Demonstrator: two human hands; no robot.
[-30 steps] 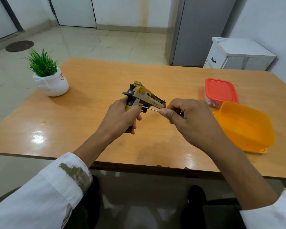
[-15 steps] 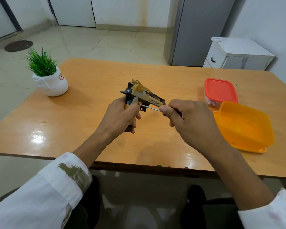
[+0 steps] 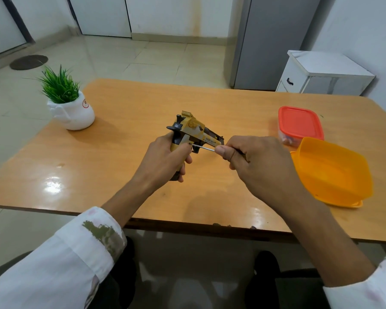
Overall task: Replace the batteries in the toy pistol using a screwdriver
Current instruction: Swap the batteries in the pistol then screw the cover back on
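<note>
The left hand (image 3: 163, 159) grips the toy pistol (image 3: 193, 132); the right hand (image 3: 252, 161) pinches the screwdriver (image 3: 202, 148). Its thin tip may slip from the screw if the pistol tilts.

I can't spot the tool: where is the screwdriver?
Head view, over the middle of the table: the right hand pinches the screwdriver, its tip on the toy pistol held by the left hand.

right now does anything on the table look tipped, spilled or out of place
Only the open orange tub on the right: it seems tilted rather than flat, beside the red-lidded box. Nothing looks spilled.
</note>
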